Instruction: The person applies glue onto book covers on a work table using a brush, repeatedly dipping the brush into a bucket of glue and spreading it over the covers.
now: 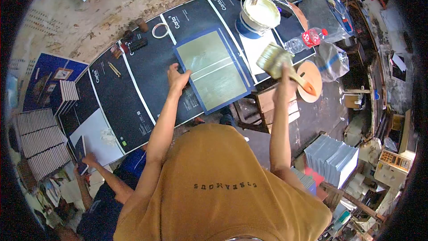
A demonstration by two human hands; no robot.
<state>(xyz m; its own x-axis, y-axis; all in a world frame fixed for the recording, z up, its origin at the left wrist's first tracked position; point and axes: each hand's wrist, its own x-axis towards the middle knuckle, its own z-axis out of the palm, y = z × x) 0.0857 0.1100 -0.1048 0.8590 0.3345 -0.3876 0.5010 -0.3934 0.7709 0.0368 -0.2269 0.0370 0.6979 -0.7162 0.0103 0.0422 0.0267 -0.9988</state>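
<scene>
A book cover [209, 62], with grey-green boards, pale strips and a blue border, lies on the black table in front of me. My left hand [179, 79] grips its left edge, thumb on top and the other fingers along the side. In my right hand [285, 82] is a wide paste brush [275, 59], its bristles pale with paste and its handle end orange. The brush is up to the right of the cover, apart from it. Behind it stands a bucket of cream-coloured paste [263, 12] with a stick in it.
A roll of tape [160, 30] and small tools lie on the table [147, 69]. A bottle with a red label [312, 38] lies by the right edge. At the left, another person's hands [89, 159] hold a book near stacked books [42, 140]. A paper stack [330, 158] stands lower right.
</scene>
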